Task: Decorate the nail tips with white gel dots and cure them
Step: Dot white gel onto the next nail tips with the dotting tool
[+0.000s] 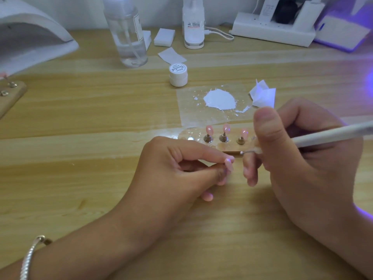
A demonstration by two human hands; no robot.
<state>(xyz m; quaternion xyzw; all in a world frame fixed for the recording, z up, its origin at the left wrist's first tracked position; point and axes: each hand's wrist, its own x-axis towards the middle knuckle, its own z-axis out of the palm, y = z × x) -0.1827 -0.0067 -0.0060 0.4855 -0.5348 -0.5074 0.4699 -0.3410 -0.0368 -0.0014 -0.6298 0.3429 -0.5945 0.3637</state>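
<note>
Fingers [210, 156] of the left hand [177, 168] are pinching a glossy pink nail tip [229, 164] steady; the right hand [302, 158] is gripping a slim white dotting pen [333, 133] beside it.

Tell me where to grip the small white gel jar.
Likely pinch the gel jar across its round wall below the lid, from above and its left: it stands upright, squat, lidded, with the white gel smear close at its front right.

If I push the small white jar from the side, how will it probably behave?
The small white jar looks squat, so it would probably slide, not tip. Being small, it is likely light. Its lid is on, so little should spill.
</note>
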